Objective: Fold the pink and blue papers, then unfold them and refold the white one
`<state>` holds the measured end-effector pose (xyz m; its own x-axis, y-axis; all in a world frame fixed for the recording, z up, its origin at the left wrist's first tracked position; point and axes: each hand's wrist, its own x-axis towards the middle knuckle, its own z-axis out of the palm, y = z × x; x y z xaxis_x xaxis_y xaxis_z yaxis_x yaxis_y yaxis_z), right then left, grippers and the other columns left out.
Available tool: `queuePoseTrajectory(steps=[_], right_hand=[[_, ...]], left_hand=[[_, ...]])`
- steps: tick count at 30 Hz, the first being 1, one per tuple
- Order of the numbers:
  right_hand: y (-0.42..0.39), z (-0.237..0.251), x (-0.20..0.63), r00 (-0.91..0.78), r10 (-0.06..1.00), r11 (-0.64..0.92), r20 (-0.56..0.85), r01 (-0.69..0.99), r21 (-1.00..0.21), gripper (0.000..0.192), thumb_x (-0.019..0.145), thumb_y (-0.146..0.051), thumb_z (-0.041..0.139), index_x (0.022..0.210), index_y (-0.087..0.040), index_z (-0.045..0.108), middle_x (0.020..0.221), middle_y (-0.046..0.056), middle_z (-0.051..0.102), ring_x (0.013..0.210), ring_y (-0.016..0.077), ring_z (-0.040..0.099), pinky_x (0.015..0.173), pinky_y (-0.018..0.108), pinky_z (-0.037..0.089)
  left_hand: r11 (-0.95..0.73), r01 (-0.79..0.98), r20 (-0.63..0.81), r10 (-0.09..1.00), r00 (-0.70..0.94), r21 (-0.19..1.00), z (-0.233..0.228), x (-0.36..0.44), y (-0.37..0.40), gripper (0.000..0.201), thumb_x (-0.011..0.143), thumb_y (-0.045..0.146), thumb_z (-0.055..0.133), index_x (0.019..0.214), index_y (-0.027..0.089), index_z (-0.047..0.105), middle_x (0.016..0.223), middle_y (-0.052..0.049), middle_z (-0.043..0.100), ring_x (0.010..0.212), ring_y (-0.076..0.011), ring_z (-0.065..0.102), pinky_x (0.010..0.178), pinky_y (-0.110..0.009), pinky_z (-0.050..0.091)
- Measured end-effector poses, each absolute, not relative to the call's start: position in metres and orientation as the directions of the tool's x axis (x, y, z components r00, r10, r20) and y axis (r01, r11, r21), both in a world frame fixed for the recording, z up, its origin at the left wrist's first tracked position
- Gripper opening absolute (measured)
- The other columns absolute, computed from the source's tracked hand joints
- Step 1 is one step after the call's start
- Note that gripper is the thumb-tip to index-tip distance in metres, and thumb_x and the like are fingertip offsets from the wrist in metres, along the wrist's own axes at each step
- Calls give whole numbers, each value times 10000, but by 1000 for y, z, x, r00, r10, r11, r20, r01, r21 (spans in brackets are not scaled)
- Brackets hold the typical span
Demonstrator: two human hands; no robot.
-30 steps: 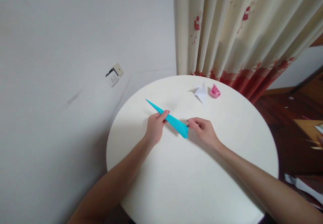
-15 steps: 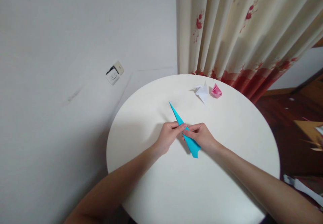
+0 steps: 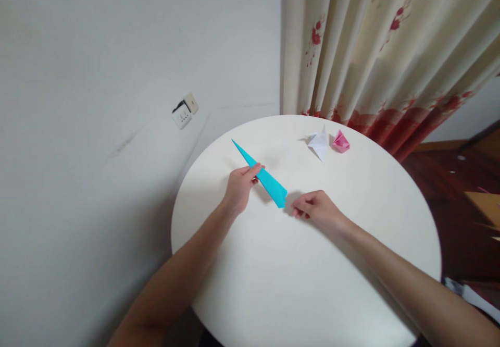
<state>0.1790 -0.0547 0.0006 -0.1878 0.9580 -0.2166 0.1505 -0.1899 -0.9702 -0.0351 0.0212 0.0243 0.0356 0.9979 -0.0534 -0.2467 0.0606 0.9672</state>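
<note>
Left hand point(image 3: 239, 186) pinches the folded blue paper dart point(image 3: 261, 175) mid-length above the round white table point(image 3: 297, 274). Right hand point(image 3: 316, 209) is loosely curled, empty, just beside its blunt tail. Best grip stays near the crease, keeping layers flat.

- We see a long, narrow, turquoise folded-paper dart point(image 3: 261, 175), pinched at mid-length, sharp tip pointing up-left, blunt end low, above the round white table point(image 3: 297, 284).
</note>
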Motion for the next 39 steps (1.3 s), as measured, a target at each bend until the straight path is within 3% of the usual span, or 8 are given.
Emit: queuePoseTrajectory(steps=[3, 10, 15, 25, 29, 31, 34, 39], right_hand=[[-52, 4, 182, -17, 997, -72, -75, 138, -988, 412, 845, -512, 593, 786, -134, 746, 737, 73, 716, 662, 168, 617, 580, 266, 454], [-61, -3, 172, -144, 986, -75, -81, 49, -996, 401, 790, -529, 688, 698, -138, 694, 556, -20, 544, 497, 93, 413, 456, 230, 315], [-64, -1, 172, -220, 969, -97, -117, 97, -991, 412, 777, -526, 703, 655, -134, 670, 544, -18, 528, 489, 92, 413, 445, 228, 320], [-69, 8, 176, -314, 929, -160, -198, 143, -977, 411, 747, -539, 722, 662, -139, 689, 548, 6, 579, 488, 118, 483, 449, 242, 367], [-66, 12, 182, -309, 920, -226, -243, 92, -970, 404, 729, -544, 730, 635, -157, 661, 544, 2, 588, 478, 120, 488, 455, 248, 368], [-62, 14, 187, -291, 921, -254, -257, 51, -966, 399, 726, -540, 731, 629, -163, 644, 522, -12, 564, 458, 109, 459, 442, 241, 339], [-57, 19, 197, -309, 900, -320, -307, 8, -947, 373, 748, -512, 718, 642, -165, 632, 521, -19, 551, 445, 94, 423, 426, 231, 304], [-52, 22, 213, -420, 836, -435, -354, -112, -894, 267, 781, -407, 707, 702, -158, 655, 599, 7, 614, 500, 99, 488, 471, 220, 370]], left_hand=[[103, -175, -75, 984, 160, 979, 16, -17, 3, 305, 711, 429, 793, 779, 133, 769, 802, -77, 719, 765, -165, 603, 752, -300, 451], [135, -130, -81, 931, 356, 982, 14, 6, -27, 253, 735, 388, 782, 761, 136, 773, 762, -52, 714, 732, -159, 582, 735, -291, 430], [36, -117, -14, 982, 188, 992, 16, -9, -10, 254, 748, 399, 772, 798, 151, 779, 759, -45, 694, 730, -138, 549, 690, -270, 394], [28, -366, -48, 998, -46, 930, 32, -42, 28, 265, 687, 378, 812, 795, 146, 742, 830, -43, 655, 681, -86, 514, 646, -235, 396], [-123, -166, 95, 981, -170, 978, 35, -53, 37, 277, 752, 431, 740, 849, 171, 740, 853, -52, 670, 735, -115, 565, 661, -240, 422], [-265, 76, 270, 960, -73, 961, 36, -52, 34, 306, 818, 441, 668, 983, 195, 742, 1010, -84, 697, 862, -167, 612, 727, -275, 462], [-560, 348, 476, 826, 300, 752, 39, -48, 26, 417, 841, 390, 675, 1235, 256, 657, 1266, -91, 650, 1149, -246, 570, 942, -373, 452], [-774, 400, 448, 618, 646, 490, 31, -44, 23, 331, 871, 322, 676, 1202, 323, 686, 1188, -53, 707, 1147, -234, 593, 1045, -403, 351]])
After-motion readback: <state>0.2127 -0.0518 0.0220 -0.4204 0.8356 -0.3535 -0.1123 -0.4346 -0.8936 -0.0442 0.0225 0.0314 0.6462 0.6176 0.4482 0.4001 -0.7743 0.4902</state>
